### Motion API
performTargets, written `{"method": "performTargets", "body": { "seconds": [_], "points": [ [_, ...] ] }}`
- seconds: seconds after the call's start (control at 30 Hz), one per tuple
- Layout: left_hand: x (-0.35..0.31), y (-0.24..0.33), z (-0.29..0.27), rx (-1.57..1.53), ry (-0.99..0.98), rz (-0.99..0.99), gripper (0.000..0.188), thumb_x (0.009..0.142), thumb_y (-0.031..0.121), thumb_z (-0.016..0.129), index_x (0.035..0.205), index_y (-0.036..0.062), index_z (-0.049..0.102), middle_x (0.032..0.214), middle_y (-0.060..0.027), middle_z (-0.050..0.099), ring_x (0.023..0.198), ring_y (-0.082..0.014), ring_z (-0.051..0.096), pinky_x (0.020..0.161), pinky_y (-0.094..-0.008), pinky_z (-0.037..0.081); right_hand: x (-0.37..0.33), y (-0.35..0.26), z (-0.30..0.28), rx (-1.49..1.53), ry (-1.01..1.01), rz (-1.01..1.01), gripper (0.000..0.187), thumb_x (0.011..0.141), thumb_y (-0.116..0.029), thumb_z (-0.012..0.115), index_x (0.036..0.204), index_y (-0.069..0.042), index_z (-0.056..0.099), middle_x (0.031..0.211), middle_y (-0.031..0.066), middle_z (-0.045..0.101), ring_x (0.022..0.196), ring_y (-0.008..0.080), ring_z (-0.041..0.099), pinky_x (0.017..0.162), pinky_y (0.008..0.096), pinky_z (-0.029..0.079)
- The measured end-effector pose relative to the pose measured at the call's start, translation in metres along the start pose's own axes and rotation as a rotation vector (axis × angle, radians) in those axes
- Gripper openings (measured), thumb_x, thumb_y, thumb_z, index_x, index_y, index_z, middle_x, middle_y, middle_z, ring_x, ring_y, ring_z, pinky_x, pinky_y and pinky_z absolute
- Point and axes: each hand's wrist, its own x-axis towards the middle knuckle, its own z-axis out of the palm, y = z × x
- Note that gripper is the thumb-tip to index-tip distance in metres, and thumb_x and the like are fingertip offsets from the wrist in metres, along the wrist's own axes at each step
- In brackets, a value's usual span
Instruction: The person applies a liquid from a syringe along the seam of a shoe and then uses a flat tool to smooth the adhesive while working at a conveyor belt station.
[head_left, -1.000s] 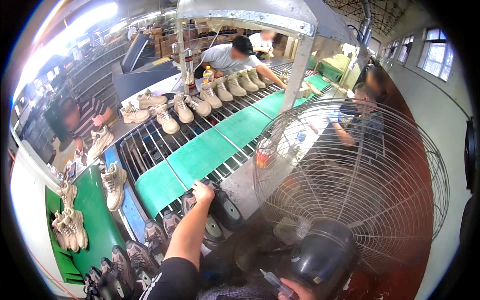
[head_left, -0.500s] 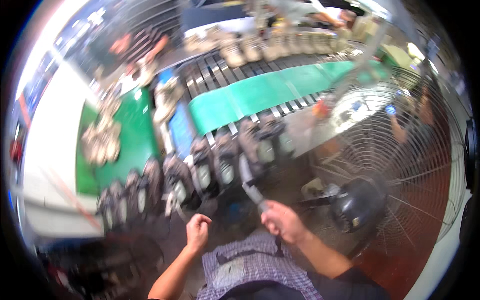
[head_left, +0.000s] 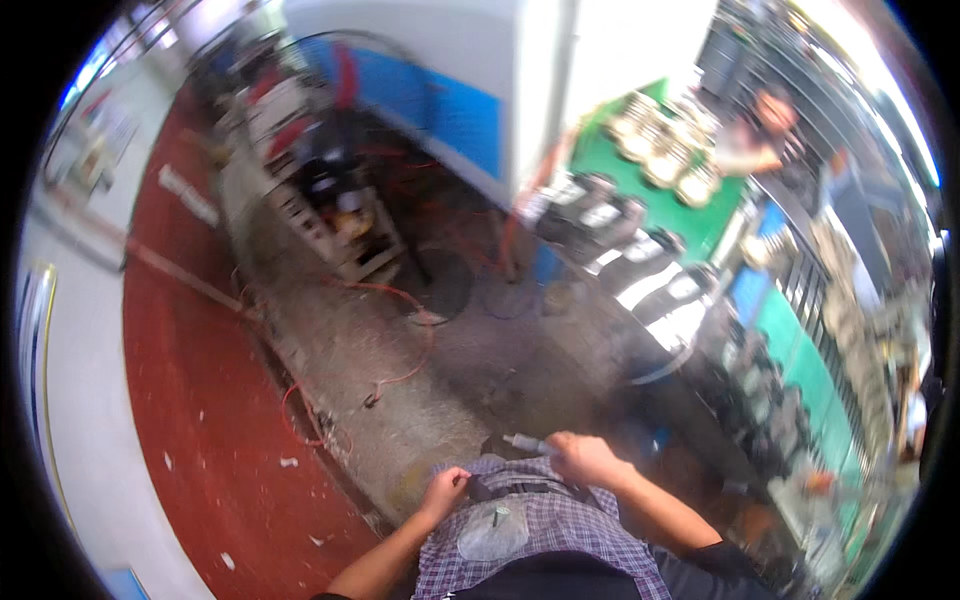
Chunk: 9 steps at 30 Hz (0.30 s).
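My right hand (head_left: pixel 582 460) is closed around a slim grey tool (head_left: pixel 524 442) whose tip sticks out to the left, just above my chest. My left hand (head_left: pixel 444 491) rests with curled fingers on the collar of my checked shirt (head_left: pixel 520 525), pinching the fabric. Both hands are close to my body, over a grey concrete floor (head_left: pixel 440 370).
Red cables (head_left: pixel 400 350) trail across the concrete. A red painted floor strip (head_left: pixel 190 400) lies to the left. A cluttered low cart (head_left: pixel 340 215) stands ahead. Dark shoe moulds (head_left: pixel 640 250) and a green table with pale shoes (head_left: pixel 665 150) are at the right, where another person (head_left: pixel 765 135) works.
My view has swung away from the conveyor and the big fan toward the floor at the left. My left hand has come up to my shirt collar; my right hand still grips the tool.
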Motion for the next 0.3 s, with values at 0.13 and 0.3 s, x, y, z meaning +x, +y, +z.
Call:
{"method": "performTargets", "body": {
  "seconds": [0.13,0.3],
  "points": [
    [-0.066,-0.044,-0.023,0.048,0.245,-0.054,0.021,0.095,0.021,0.063,0.103,0.0041,0.07,0.091,-0.0204,0.069,0.086,-0.0307,0.07,0.075,-0.0393,0.053,0.09,-0.049,0.032,0.039,-0.241,-0.227,0.042,0.093,-0.032,0.063,0.127,-0.007,0.06,0.117,0.0187,0.069,0.11,0.0378,0.066,0.093,0.0445,0.053],
    [-0.111,-0.087,-0.01,-0.092,0.705,-0.338,0.035,0.087,0.039,0.072,0.104,0.0082,0.077,0.094,-0.0259,0.072,0.084,-0.0371,0.071,0.078,-0.0436,0.053,0.212,-0.046,0.07,0.013,-0.475,-0.103,0.052,0.091,-0.039,0.07,0.131,-0.007,0.061,0.124,0.0219,0.068,0.118,0.0313,0.065,0.099,0.0423,0.05]
  ]
}}
